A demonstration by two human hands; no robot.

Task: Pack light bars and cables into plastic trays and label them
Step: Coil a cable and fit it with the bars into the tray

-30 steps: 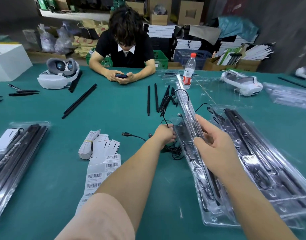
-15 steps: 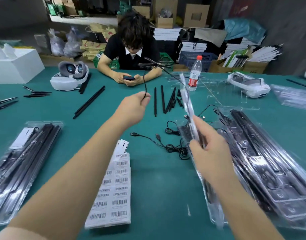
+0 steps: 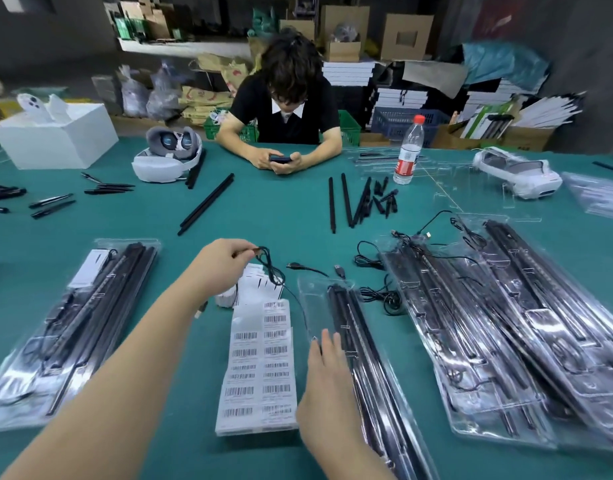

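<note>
A person's two bare arms reach over a green surface. The left hand is raised just above the surface, its grip a narrow pinch of thumb and fingertips on one end of a thin black cable, which loops down and trails toward the right hand. The right hand lies flat with straight fingers on the left edge of a long clear plastic tray that holds black light bars; its grip is wide and holds nothing. Between the hands lies a white sheet of barcode labels. To the right, more packed trays lie side by side, and loose coiled cables rest beside them. At far left lies another packed tray. Loose black bars lie farther back, near a water bottle. Across the surface, a seated person holds a phone.
</note>
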